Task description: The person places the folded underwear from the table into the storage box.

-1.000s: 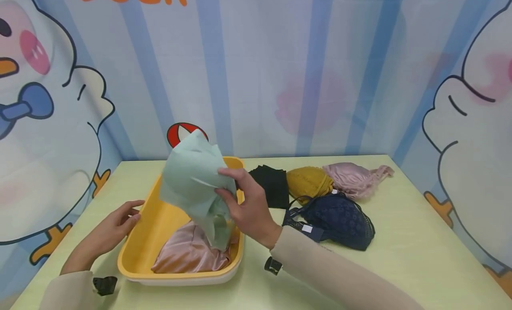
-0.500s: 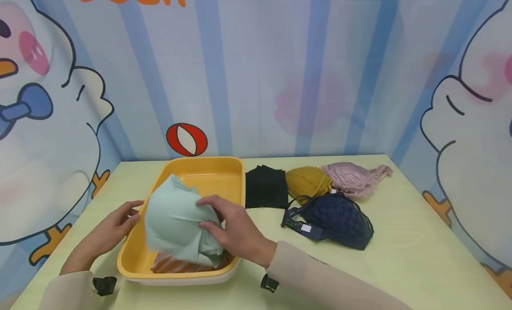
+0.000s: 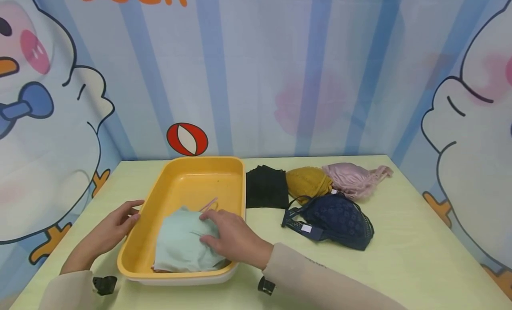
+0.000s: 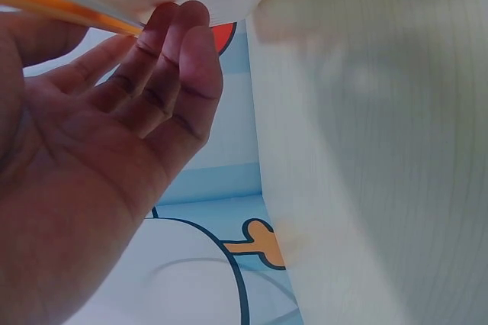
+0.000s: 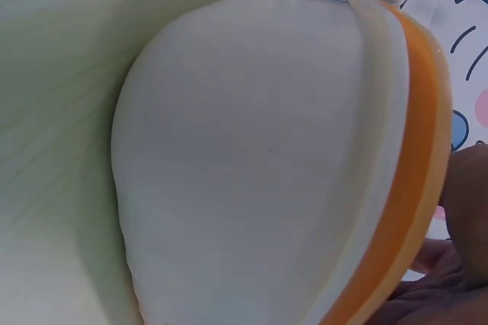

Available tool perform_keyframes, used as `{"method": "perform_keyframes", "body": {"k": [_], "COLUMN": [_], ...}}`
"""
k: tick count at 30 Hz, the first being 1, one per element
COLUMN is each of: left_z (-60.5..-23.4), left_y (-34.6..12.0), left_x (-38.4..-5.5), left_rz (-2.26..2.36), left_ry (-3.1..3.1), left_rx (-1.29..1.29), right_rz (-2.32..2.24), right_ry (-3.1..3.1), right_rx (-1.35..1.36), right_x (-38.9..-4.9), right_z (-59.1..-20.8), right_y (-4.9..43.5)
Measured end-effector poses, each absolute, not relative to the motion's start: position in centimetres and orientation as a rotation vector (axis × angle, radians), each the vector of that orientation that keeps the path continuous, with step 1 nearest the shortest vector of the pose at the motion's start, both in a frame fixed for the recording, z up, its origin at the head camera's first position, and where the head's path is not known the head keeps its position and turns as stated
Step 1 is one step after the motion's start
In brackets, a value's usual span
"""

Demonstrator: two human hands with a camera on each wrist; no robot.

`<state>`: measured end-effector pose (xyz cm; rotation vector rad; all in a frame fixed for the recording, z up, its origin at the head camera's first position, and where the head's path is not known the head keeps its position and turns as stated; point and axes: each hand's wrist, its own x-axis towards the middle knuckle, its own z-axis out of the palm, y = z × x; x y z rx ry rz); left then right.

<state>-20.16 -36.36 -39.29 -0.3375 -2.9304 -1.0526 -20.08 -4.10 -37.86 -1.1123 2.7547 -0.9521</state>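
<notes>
A folded mint green bra, with soft rounded cups, lies in the front of the yellow tub, over a pink satin garment that it almost covers. My right hand reaches over the tub's right rim and holds the bra by its right side, thumb and forefinger on the cloth. In the right wrist view, part of that hand shows beyond the orange rim. My left hand rests against the tub's left side; in the left wrist view its relaxed fingers touch the pale outer wall.
Right of the tub lies a folded black garment. Beside it are a mustard bra, a pale pink lacy bra and a navy lace bra. A printed curtain stands behind the table.
My right hand has lowered the mint green bra from above the tub into its front, over the pink satin garment. A thin pink strap now shows behind it. The left hand has not moved.
</notes>
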Motion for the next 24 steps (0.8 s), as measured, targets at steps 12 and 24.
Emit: {"method": "perform_keyframes", "body": {"k": [12,24], "left_z": [-39.3,-39.4], "left_y": [-36.3,-36.4], "left_x": [-20.3,-20.2], "left_rz": [-1.058,-1.042], "left_ry": [-2.933,-2.925], "left_rx": [-0.326,-0.333], "right_rz": [-0.882,-1.006], "right_ry": [2.82,2.86], "right_rx": [-1.102,-1.039], "right_x": [-20.2,-20.9], "right_z": [-37.6,-36.8], "right_y": [-3.4,-1.3]}}
